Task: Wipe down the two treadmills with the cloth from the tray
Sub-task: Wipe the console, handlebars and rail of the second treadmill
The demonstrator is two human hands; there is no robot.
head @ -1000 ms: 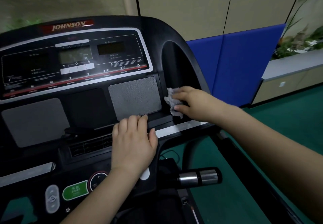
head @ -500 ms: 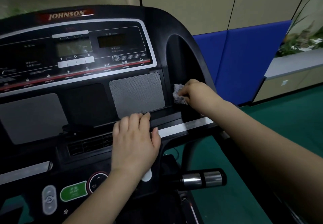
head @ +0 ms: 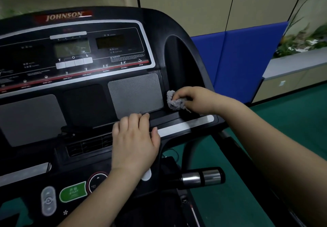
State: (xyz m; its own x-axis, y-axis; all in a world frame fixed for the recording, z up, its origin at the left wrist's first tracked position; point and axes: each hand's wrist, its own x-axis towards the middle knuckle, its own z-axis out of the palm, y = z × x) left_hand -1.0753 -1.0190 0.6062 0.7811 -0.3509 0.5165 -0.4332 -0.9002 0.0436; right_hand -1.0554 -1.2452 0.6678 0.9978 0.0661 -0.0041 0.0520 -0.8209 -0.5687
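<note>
Green START button (head: 73, 192) sits nearest, w/ a chrome-banded black handlebar grip (head: 201, 177) to its right. Left hand (head: 135, 142) lies open, flat on the black treadmill console (head: 85, 102), gripping nothing. Farther in, right hand (head: 200, 99) is closed round a small crumpled grey cloth (head: 174, 101), pressed at the base of the side cup recess (head: 182, 67). Cloth looks soft, light, prob. best kept bunched in the fingertips. Recess walls crowd it.

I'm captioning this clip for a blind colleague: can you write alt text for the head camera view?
A person's right hand presses a crumpled grey cloth into the recess at the right of a black treadmill console. The left hand rests flat on the console's ledge, above a green start button.
</note>
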